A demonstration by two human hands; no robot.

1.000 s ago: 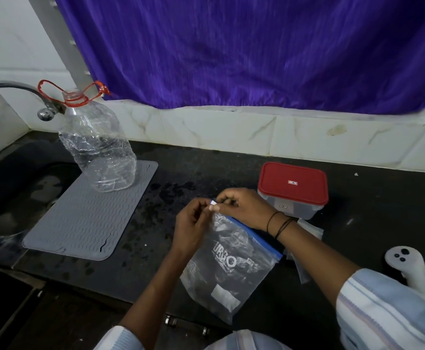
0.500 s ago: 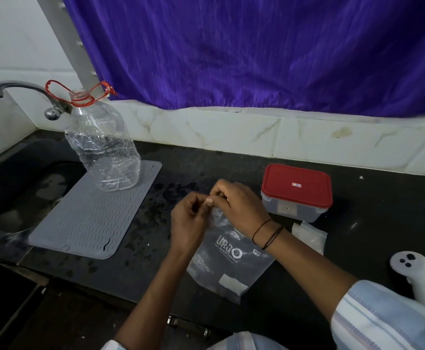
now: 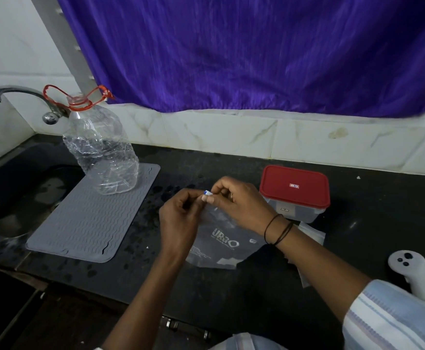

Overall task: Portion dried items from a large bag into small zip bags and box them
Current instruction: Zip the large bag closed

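A clear zip bag with white printed lettering hangs over the black counter, held up at its top edge. My left hand and my right hand both pinch that top edge close together, at the white and blue slider. A plastic box with a red lid stands shut just right of my right hand. More clear small bags lie flat on the counter under my right forearm. What the held bag contains is hard to tell.
A crumpled clear water bottle with a red handle stands on a grey ribbed mat at the left. A tap and dark sink lie further left. A white controller rests at the right. Purple curtain behind.
The bag has swung from slanting down-right to hanging more upright beneath my hands. Both hands stayed pinched together at its top edge, and the view moved slightly.
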